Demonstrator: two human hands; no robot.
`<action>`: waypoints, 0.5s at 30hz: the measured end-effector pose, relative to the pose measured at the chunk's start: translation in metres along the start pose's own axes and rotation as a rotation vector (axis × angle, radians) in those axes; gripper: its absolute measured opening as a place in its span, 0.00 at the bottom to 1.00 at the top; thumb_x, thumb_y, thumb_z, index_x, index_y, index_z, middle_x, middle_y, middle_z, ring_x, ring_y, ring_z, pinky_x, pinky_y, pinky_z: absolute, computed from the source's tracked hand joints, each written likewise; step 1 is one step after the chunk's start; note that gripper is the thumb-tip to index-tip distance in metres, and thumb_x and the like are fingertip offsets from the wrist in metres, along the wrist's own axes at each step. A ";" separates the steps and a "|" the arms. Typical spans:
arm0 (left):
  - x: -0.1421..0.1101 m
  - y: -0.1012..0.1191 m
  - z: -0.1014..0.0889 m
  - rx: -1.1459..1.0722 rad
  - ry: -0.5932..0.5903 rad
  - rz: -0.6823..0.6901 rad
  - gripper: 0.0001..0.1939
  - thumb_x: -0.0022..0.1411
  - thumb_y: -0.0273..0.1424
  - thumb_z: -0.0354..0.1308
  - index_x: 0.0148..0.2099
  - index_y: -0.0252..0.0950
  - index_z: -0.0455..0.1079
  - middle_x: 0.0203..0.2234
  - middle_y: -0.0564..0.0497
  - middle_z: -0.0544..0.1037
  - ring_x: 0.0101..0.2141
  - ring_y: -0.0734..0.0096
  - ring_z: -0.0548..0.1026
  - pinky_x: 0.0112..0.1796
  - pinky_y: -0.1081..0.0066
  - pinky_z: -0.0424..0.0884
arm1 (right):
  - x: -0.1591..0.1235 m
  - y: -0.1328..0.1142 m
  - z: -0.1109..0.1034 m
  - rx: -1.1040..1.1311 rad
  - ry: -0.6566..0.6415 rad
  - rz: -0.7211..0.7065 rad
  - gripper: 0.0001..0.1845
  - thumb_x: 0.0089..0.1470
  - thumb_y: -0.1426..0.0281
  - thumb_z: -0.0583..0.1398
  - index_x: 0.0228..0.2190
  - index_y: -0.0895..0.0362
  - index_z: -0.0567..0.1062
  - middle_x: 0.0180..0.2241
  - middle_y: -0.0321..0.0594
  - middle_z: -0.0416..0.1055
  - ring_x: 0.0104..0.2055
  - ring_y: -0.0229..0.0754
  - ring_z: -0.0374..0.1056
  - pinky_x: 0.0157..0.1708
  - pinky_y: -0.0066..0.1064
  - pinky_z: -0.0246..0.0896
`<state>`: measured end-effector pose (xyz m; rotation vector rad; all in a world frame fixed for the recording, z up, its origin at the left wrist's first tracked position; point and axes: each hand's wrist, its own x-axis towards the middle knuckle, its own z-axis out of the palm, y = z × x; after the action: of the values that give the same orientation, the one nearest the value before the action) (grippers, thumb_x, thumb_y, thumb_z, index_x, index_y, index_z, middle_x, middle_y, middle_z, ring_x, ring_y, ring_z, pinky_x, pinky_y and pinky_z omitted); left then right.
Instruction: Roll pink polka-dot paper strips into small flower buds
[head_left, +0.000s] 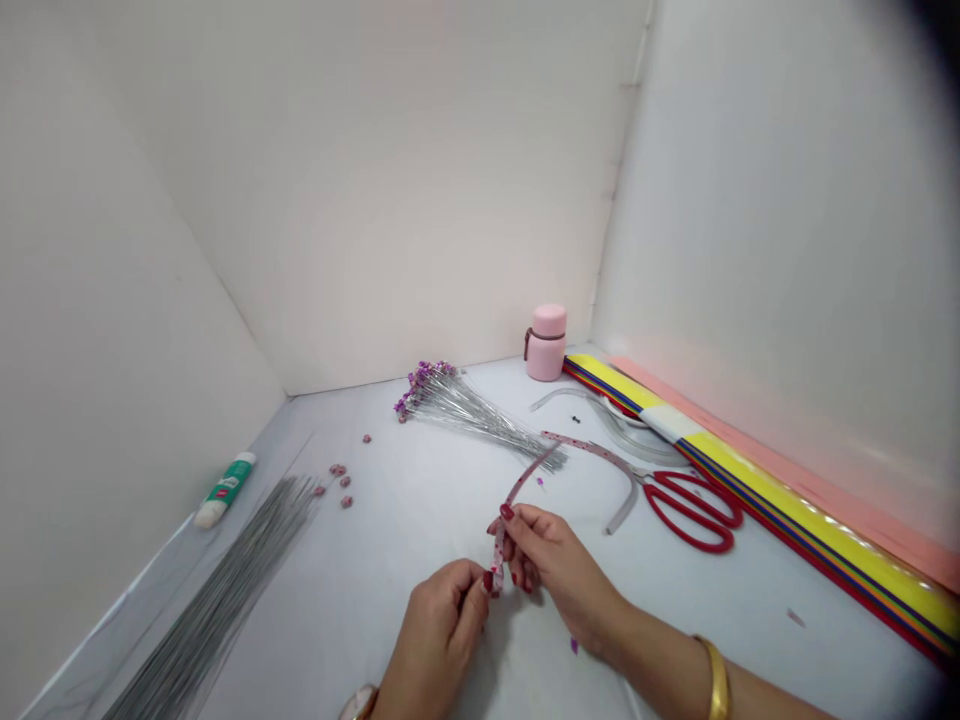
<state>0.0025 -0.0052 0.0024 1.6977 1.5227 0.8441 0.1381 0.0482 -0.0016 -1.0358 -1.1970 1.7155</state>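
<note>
The left hand (pixel 439 640) and the right hand (pixel 555 570) both pinch a pink dotted strip (pixel 517 487) — it is held just above the white work surface (pixel 405 530). White walls (pixel 375 180) close the corner around — red-handled scissors (pixel 690 510) lie near the right one.

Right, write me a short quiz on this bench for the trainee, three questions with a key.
1. True or false: the right hand has a gold bangle on its forearm.
2. Which lies closest to the pink lidded jar?
A. the green-and-white tube
B. the wires tipped with purple flowers
C. the bundle of bare wires
3. What do the left hand and the right hand both pinch?

Key:
1. True
2. B
3. The pink-speckled strip
</note>
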 end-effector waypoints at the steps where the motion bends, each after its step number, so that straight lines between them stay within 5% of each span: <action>1: 0.000 0.000 0.001 -0.021 0.003 -0.009 0.15 0.61 0.33 0.42 0.25 0.35 0.62 0.17 0.54 0.65 0.21 0.73 0.63 0.24 0.77 0.58 | -0.001 0.000 0.000 -0.003 -0.038 0.015 0.18 0.48 0.56 0.55 0.23 0.60 0.66 0.15 0.29 0.61 0.13 0.27 0.53 0.12 0.20 0.42; 5: 0.002 -0.003 0.001 -0.086 0.014 0.005 0.15 0.61 0.34 0.42 0.27 0.35 0.63 0.19 0.53 0.68 0.22 0.73 0.64 0.25 0.77 0.60 | -0.004 0.003 0.003 -0.051 -0.121 0.028 0.18 0.45 0.56 0.58 0.22 0.59 0.64 0.16 0.29 0.63 0.13 0.26 0.53 0.12 0.19 0.43; 11: 0.001 -0.001 -0.003 -0.078 0.062 0.069 0.11 0.60 0.29 0.44 0.30 0.35 0.66 0.26 0.50 0.73 0.28 0.70 0.69 0.32 0.75 0.62 | -0.002 0.003 0.004 -0.049 -0.102 0.042 0.16 0.47 0.59 0.57 0.21 0.59 0.63 0.14 0.28 0.61 0.13 0.27 0.52 0.12 0.19 0.42; 15: 0.000 0.003 -0.002 -0.035 -0.007 0.093 0.14 0.62 0.30 0.42 0.30 0.36 0.66 0.23 0.52 0.71 0.26 0.72 0.67 0.29 0.76 0.61 | -0.002 0.004 0.004 -0.069 -0.052 -0.010 0.17 0.49 0.58 0.55 0.19 0.59 0.63 0.13 0.28 0.59 0.13 0.27 0.51 0.14 0.20 0.44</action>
<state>0.0025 -0.0051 0.0061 1.7549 1.4252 0.9064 0.1340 0.0445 -0.0037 -1.0297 -1.2998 1.7133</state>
